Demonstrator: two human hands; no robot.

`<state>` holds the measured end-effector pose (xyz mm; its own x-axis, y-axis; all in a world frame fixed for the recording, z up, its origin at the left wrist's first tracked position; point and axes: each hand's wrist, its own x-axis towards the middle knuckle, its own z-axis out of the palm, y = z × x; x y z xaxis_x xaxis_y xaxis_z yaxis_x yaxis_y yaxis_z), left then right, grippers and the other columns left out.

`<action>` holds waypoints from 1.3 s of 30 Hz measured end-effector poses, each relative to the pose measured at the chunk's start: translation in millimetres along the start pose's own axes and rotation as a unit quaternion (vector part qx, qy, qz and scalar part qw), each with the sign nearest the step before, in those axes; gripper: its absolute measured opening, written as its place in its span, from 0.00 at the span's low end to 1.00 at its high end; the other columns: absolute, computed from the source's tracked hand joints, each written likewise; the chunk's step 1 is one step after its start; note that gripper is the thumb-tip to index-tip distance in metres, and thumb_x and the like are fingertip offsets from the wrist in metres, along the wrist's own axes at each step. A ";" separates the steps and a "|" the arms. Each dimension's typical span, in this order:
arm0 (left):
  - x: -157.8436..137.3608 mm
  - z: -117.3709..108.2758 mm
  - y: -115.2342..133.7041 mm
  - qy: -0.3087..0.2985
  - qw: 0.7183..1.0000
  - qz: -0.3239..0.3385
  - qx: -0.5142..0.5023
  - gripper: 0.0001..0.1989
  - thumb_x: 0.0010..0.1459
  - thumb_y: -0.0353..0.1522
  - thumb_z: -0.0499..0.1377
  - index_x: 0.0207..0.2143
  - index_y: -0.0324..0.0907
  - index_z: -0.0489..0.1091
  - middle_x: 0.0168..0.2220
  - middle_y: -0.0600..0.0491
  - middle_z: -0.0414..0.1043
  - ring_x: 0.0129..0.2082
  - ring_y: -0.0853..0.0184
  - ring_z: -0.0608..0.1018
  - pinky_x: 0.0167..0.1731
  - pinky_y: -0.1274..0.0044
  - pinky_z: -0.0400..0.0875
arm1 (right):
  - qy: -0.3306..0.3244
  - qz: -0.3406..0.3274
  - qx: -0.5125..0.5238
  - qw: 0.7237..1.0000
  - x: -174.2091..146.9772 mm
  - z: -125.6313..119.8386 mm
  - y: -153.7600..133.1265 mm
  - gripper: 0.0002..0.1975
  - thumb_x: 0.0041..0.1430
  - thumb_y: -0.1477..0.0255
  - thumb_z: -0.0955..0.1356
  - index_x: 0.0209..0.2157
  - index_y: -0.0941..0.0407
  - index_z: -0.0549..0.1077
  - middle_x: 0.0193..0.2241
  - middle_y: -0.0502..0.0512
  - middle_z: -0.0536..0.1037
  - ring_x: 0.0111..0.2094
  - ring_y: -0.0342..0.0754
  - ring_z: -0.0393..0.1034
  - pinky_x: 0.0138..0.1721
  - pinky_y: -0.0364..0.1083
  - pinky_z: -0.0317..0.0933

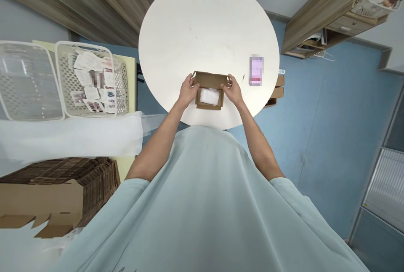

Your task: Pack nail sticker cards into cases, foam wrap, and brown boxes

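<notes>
A small brown cardboard box (211, 80) stands with its lid raised at the near side of the round white table (208, 19). Inside it lies a white wrapped packet (209, 96). My left hand (189, 90) grips the box's left side by the raised lid, fingers behind and thumb in front. On the opposite side my right hand (232, 90) pinches the lid's right corner in the same way.
A phone (256, 70) lies on the table's right side. To the left are a white basket of printed cards (86, 79), a clear-looking basket (30, 80), a white packing-film roll (69, 136) and stacked flat cardboard boxes (63, 192). Folded cartons (278, 87) sit below the table's right edge.
</notes>
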<state>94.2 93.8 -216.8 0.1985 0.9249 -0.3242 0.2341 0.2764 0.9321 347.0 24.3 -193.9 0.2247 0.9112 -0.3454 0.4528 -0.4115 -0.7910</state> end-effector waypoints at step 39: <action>-106.8 6.9 -60.6 -0.091 0.948 0.068 0.298 0.37 0.69 0.31 0.57 0.80 0.44 0.58 0.80 0.37 0.58 0.78 0.46 0.67 0.74 0.52 0.68 | -0.039 -0.069 -0.208 0.975 -111.5 48.4 52.6 0.39 0.69 0.75 0.64 0.79 0.59 0.55 0.71 0.73 0.70 0.69 0.63 0.70 0.67 0.62 0.73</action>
<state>65.4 -23.5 -239.8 0.4133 0.8667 -0.2794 0.6791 -0.0890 0.7286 304.1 -97.9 -221.4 0.0787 0.9506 -0.3004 0.7890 -0.2435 -0.5640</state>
